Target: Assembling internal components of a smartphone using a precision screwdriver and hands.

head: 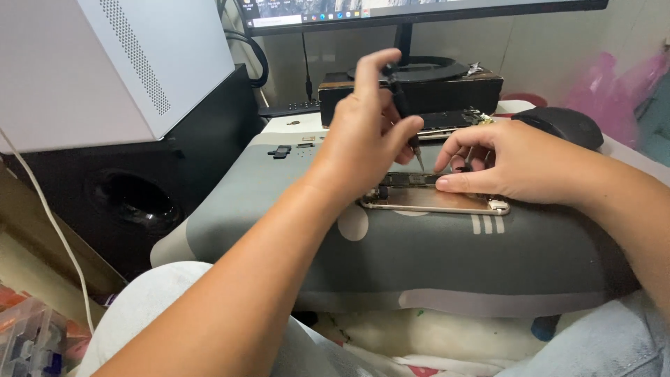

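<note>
Two hands | left hand (366, 132) grip: screwdriver (403, 105), tip down | right hand (506, 164) fingers pinning phone (433, 199)

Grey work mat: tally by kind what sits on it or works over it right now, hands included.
Hands: 2, left hand and right hand
Slim black screwdriver, held in the left hand: 1
Opened gold-edged phone body, steadied by the right hand: 1
Small black clip-shaped part on the grey work mat: 1
Total: 5
</note>
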